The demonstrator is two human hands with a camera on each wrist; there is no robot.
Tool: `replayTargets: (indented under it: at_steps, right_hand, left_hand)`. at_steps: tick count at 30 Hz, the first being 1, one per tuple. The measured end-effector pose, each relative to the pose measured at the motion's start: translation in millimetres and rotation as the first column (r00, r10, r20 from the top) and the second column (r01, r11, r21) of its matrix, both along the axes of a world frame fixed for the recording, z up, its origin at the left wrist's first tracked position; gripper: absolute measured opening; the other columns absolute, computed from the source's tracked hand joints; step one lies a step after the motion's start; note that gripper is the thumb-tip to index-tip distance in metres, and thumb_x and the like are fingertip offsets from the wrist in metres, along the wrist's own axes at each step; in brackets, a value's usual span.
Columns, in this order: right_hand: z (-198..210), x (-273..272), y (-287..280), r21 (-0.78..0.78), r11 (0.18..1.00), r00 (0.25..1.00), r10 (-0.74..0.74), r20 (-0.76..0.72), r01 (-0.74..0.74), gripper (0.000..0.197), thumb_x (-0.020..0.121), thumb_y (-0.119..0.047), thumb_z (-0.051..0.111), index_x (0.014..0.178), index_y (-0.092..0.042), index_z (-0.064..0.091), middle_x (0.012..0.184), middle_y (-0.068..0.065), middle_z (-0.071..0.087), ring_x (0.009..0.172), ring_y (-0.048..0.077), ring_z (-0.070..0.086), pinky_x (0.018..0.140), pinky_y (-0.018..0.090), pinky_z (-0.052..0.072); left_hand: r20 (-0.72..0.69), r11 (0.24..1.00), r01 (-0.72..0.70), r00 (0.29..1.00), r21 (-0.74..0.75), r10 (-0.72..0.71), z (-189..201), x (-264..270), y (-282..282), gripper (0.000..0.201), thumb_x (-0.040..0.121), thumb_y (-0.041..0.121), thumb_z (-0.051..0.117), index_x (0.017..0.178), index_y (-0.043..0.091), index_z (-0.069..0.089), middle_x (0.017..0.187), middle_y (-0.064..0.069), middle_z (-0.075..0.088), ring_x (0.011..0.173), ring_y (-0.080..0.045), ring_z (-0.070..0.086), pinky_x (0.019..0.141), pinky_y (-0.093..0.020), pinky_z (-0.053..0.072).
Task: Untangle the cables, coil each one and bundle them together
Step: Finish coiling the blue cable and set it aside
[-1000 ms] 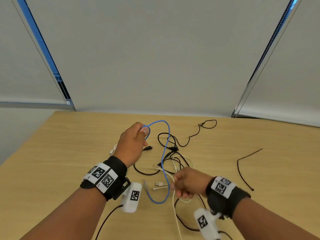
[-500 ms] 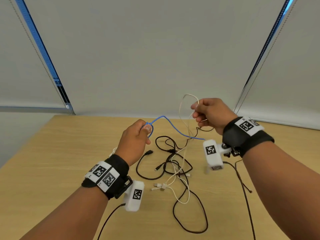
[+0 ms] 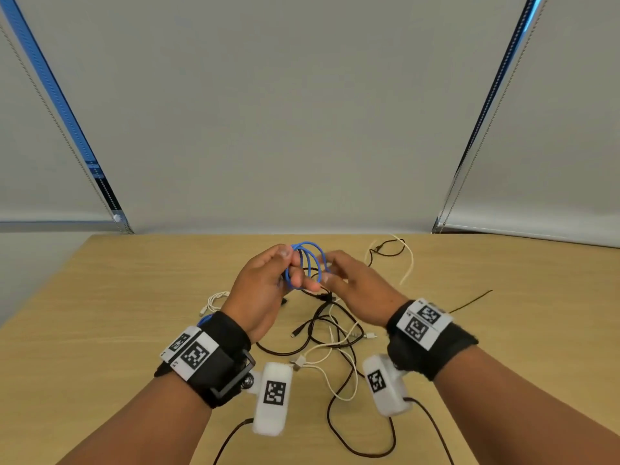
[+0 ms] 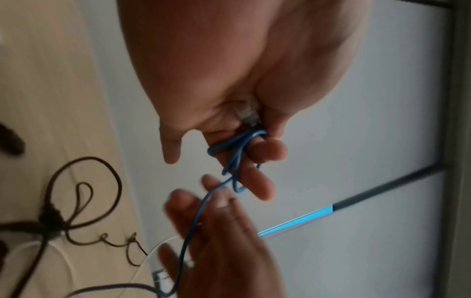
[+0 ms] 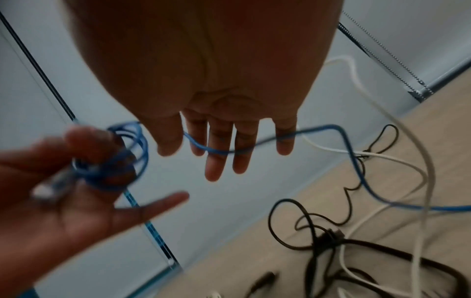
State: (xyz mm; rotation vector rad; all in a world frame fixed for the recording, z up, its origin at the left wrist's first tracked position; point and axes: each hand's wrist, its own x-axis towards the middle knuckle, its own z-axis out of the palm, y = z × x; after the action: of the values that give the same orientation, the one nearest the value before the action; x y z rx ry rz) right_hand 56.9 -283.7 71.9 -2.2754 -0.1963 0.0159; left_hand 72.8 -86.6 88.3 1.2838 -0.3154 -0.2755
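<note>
Above the table's middle, my left hand (image 3: 291, 276) pinches a small coil of blue cable (image 3: 307, 260) between thumb and fingers. In the left wrist view the blue cable (image 4: 237, 153) wraps over my fingers, with its clear plug tucked against the palm. My right hand (image 3: 330, 274) is right beside the coil with its fingers straight. The loose run of blue cable (image 5: 216, 151) lies across those fingers (image 5: 214, 161) and trails down to the table. A tangle of black and white cables (image 3: 330, 333) lies on the wooden table (image 3: 134, 313) under both hands.
A white cable (image 3: 408, 263) and a thin black loop (image 3: 385, 250) lie at the back right. A lone thin black wire (image 3: 469, 301) sits further right. Another white cable (image 3: 214, 302) lies left of my left wrist. Window blinds stand behind the table's far edge.
My right hand let go of the raised white cable and came down beside my left hand. The blue cable, earlier a single strand, is now wound in loops in my left hand.
</note>
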Motion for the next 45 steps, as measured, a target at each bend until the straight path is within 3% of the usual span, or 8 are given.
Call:
replayTargets:
  at_steps: [3,8,18,25,28,32,39,45]
  right_hand:
    - [-11.0,-11.3,2.9,-0.017,0.998,0.997,0.061,-0.047,-0.061,0.016,0.106,-0.032,0.044,0.109,-0.032,0.059,0.088,-0.002,0.07,0.089,0.018,0.068,0.087,0.041,0.054]
    - [-11.8,-17.7,11.3,-0.152,0.978,0.99,0.141,-0.018,-0.142,0.03,0.105,-0.036,0.044,0.132,-0.029,0.056,0.072,-0.011,0.061,0.07,0.008,0.061,0.074,0.029,0.052]
    - [38.0,-20.6,7.7,-0.152,0.984,0.956,0.135,0.261,-0.097,0.014,0.1,-0.029,0.058,0.096,-0.028,0.071,0.069,-0.017,0.066,0.065,0.012,0.063,0.07,0.036,0.054]
    - [55.3,-10.4,0.6,0.075,0.997,0.957,-0.003,0.29,-0.02,0.009,0.09,-0.022,0.07,0.093,-0.024,0.062,0.098,-0.002,0.063,0.075,0.021,0.062,0.074,0.05,0.057]
    - [53.7,-6.1,-0.1,0.242,0.965,0.979,0.056,0.198,-0.105,0.016,0.094,-0.021,0.064,0.109,-0.027,0.06,0.109,-0.005,0.065,0.078,0.032,0.066,0.063,0.042,0.06]
    - [49.5,-0.3,-2.1,0.222,0.953,0.963,0.156,0.222,-0.205,0.013,0.102,-0.016,0.052,0.109,-0.015,0.064,0.08,-0.019,0.066,0.063,-0.001,0.058,0.054,0.009,0.043]
    - [57.2,6.9,-5.6,0.381,0.906,0.981,0.139,0.137,-0.182,0.01,0.1,-0.022,0.058,0.1,-0.021,0.067,0.075,-0.013,0.063,0.051,0.003,0.044,0.047,0.016,0.036]
    - [52.2,9.8,-30.4,0.339,0.935,0.993,0.119,-0.025,-0.103,0.016,0.101,-0.024,0.057,0.101,-0.026,0.073,0.069,-0.004,0.061,0.05,0.011,0.041,0.044,0.022,0.035]
  left_hand:
    - [-0.108,0.97,0.044,0.992,-0.241,-0.071,9.3,-1.4,0.6,0.032,0.107,0.026,0.04,0.084,0.011,0.056,0.078,-0.014,0.07,0.098,-0.041,0.073,0.092,-0.042,0.057]
    - [-0.055,0.959,0.047,0.996,-0.279,-0.065,15.4,0.4,-2.7,0.03,0.108,0.028,0.035,0.086,0.013,0.049,0.129,-0.021,0.068,0.123,-0.035,0.064,0.105,-0.047,0.043]
    - [0.451,0.832,-0.242,0.892,0.499,-0.011,-4.0,6.7,-8.5,0.031,0.105,0.036,0.04,0.084,0.017,0.053,0.08,0.009,0.07,0.078,-0.006,0.062,0.075,-0.037,0.048]
    - [0.174,0.963,0.065,0.978,0.263,-0.114,2.4,1.0,-14.2,0.039,0.109,0.029,0.033,0.1,0.011,0.066,0.066,-0.004,0.064,0.093,-0.023,0.072,0.103,-0.044,0.044]
    - [0.096,0.98,0.163,0.98,0.111,-0.174,4.5,-0.3,-10.2,0.038,0.108,0.026,0.037,0.1,0.001,0.064,0.063,-0.005,0.053,0.078,-0.032,0.066,0.09,-0.04,0.053]
    - [0.084,0.985,0.172,0.981,0.019,-0.173,10.3,-0.6,-9.8,0.032,0.106,0.024,0.042,0.087,0.005,0.06,0.06,0.001,0.044,0.062,-0.02,0.056,0.072,-0.028,0.052]
    - [-0.014,0.987,0.105,0.994,-0.124,-0.108,13.6,0.6,-8.2,0.033,0.106,0.029,0.044,0.08,0.012,0.056,0.058,0.001,0.039,0.057,-0.022,0.053,0.067,-0.028,0.051]
    - [-0.103,0.869,0.061,0.986,-0.491,-0.128,29.1,14.4,7.0,0.035,0.105,0.037,0.039,0.082,0.016,0.054,0.079,-0.007,0.072,0.095,-0.029,0.074,0.11,-0.051,0.043]
